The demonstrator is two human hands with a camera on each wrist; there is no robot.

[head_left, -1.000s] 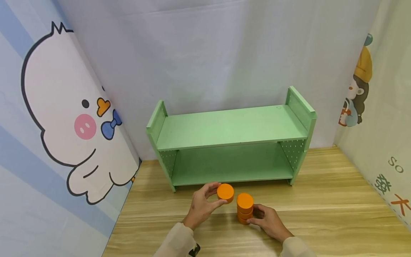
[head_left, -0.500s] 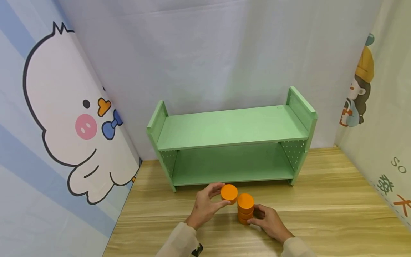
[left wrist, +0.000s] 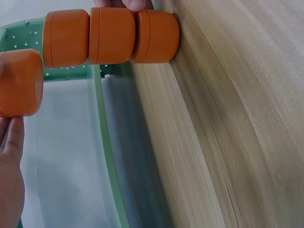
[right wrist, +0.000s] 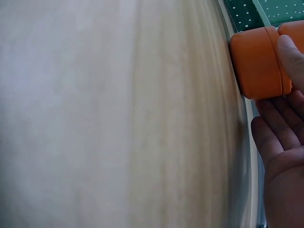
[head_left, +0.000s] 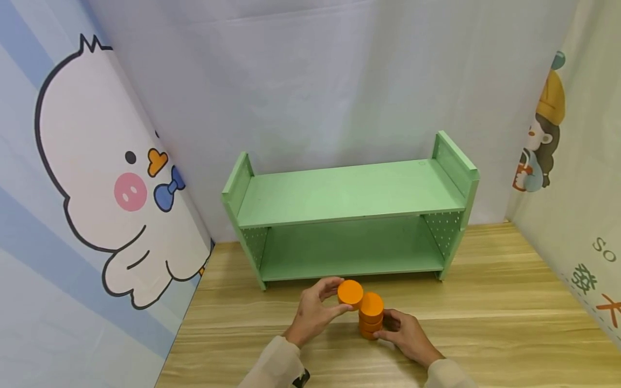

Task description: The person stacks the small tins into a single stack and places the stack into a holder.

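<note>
My left hand pinches a round orange lidded jar between thumb and fingers, holding it raised just left of the stack's top. Three similar jars stand in an upright stack on the wooden table. In the left wrist view, the held jar is beside and slightly beyond the top jar of the stack. From the right, my right hand grips the stack low down. The right wrist view shows its thumb near the seam above the bottom jar, with fingers on the other side.
A green two-tier shelf with perforated side panels stands behind the hands, close to the stack. Wooden tabletop extends to the right. Printed cloth walls enclose the left, back and right sides.
My left hand has moved right with its jar, closing the gap to the top of the stack. The right hand and the stack have stayed in place.
</note>
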